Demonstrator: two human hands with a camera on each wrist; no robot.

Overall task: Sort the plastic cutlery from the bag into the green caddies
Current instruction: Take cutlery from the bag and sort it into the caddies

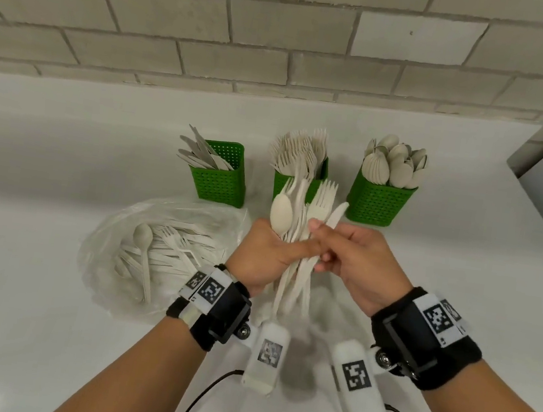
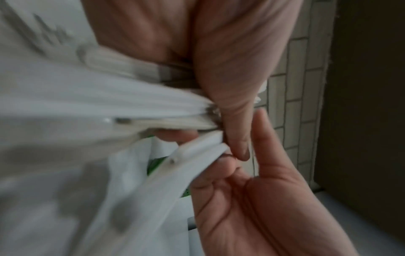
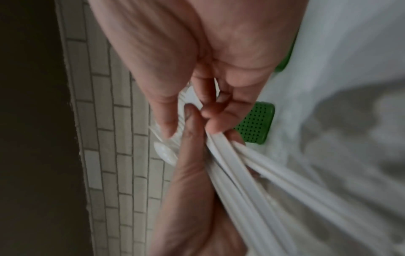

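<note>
Plastic cutlery bunch (image 1: 296,243) is gripped by the left hand (image 1: 265,257) above the worktop (image 1: 46,280); the right hand (image 1: 356,262) pinches one piece. Next, probably, pull it free toward its matching green caddy.

The head view looks forward and down from above and behind both hands, taking in the table (image 1: 42,314) and the tiled wall (image 1: 285,35) beyond them. The left wrist view looks along the left hand (image 2: 219,60) from very near, blurred. The right wrist view looks along the right hand (image 3: 197,52), equally near. All three share the cutlery bundle (image 1: 299,244) held between the hands.
</note>
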